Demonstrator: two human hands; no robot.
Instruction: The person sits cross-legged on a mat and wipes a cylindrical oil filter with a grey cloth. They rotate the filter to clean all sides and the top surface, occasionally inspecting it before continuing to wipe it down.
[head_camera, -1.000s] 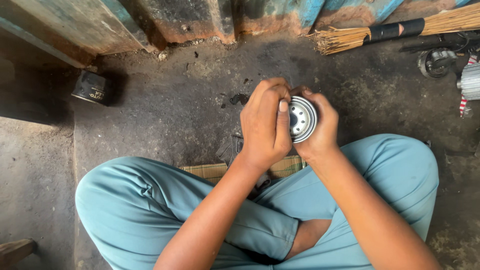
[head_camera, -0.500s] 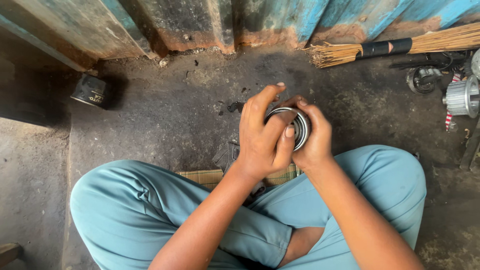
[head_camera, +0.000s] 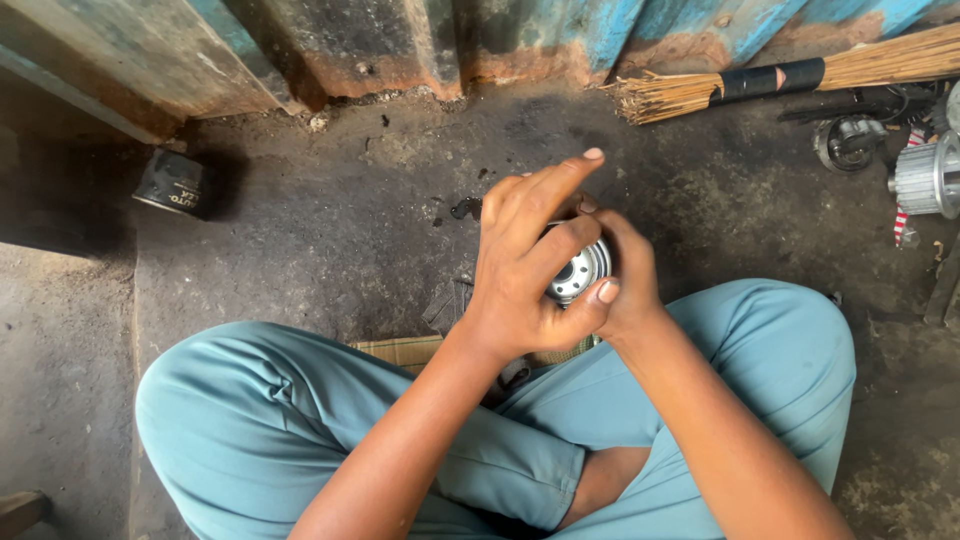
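A round metal filter (head_camera: 577, 272), perforated face up, is gripped above the crossed legs in the right hand (head_camera: 625, 275) from behind and covered by the left hand (head_camera: 525, 265), index finger raised, with a black can (head_camera: 172, 184) lying well apart on the floor (head_camera: 330, 220).

Your left hand (head_camera: 525, 270) covers most of the round metal part (head_camera: 578, 272); only a strip of its holed face shows. Your right hand (head_camera: 625, 280) sits largely behind both. The broom (head_camera: 780, 78) and the toothed metal wheel (head_camera: 925, 178) run off the right edge. The black can (head_camera: 172, 184) lies half in shadow.
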